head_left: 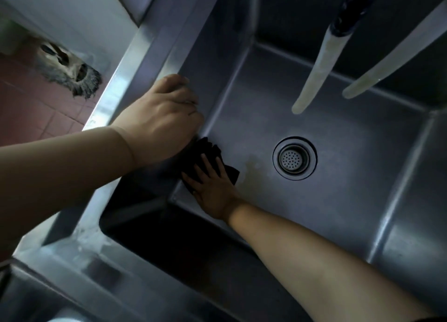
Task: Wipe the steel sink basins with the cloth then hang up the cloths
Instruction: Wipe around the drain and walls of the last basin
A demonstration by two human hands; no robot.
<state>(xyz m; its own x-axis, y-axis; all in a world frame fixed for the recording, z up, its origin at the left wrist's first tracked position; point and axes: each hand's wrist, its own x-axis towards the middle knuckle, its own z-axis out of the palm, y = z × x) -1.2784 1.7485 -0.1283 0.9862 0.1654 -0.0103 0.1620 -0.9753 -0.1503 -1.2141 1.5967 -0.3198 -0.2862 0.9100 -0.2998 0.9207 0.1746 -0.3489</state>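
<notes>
Cloth [210, 157], dark, lies under the right hand [212, 186], whose straight spread fingers press it flat in the basin's [338, 200] near-left corner. Left hand [164, 118] curls over the rim [154, 55]; bare steel stretches toward the drain [294, 158].

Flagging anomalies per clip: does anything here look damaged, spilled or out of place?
Mostly normal. A brownish stain marks the basin floor beside the drain, and a dirty mop head lies on the tiles.
</notes>
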